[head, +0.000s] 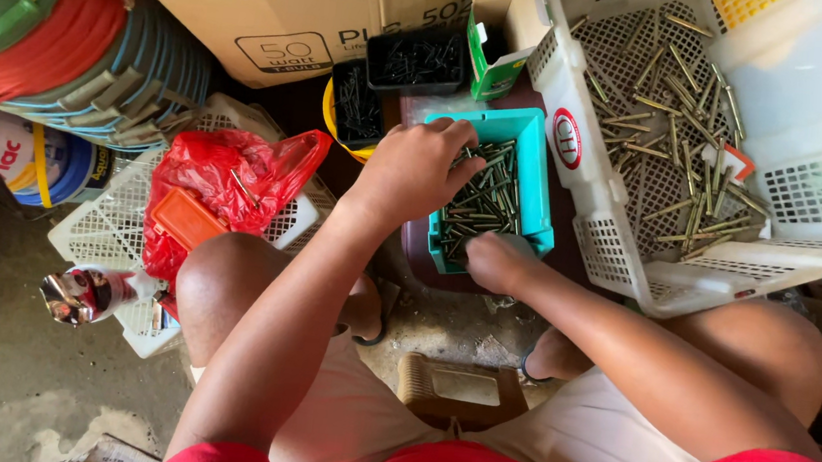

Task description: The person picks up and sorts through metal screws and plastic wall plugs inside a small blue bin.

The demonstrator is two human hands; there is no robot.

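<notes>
A teal plastic tray full of brass-coloured screws sits between my knees. My left hand reaches into its far left side, fingers curled down over the screws. My right hand rests at the tray's near edge, fingers closed among the screws. Whether either hand grips any screws is hidden. To the right, a white perforated basket holds several loose long screws.
A red plastic bag lies on a white basket at left. Small black trays of dark screws and a large cardboard box stand behind. Stacked coloured buckets fill the upper left. A low wooden stool sits under me.
</notes>
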